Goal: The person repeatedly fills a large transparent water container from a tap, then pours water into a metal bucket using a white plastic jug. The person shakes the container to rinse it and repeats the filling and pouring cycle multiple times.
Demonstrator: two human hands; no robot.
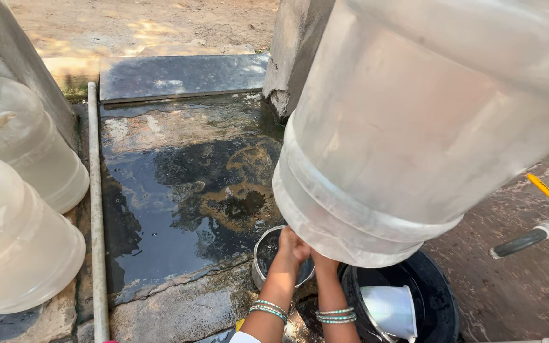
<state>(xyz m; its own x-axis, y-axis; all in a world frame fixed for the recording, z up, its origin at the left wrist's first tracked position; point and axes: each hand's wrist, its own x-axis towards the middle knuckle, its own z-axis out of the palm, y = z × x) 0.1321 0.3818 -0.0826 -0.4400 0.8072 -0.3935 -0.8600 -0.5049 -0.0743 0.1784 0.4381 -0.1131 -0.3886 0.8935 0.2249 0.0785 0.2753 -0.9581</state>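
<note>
Both hands (303, 251) under large jug (414, 127), steel pot (265, 257)

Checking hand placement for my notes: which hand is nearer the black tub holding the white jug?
Right. The right hand sits just left of the black tub, under the big water bottle. The left hand is farther left, over the steel pot.

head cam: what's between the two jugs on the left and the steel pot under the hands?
In the head view, a pale pipe runs along the ground beside the jugs, then wet dark floor reaches the steel pot.
</note>
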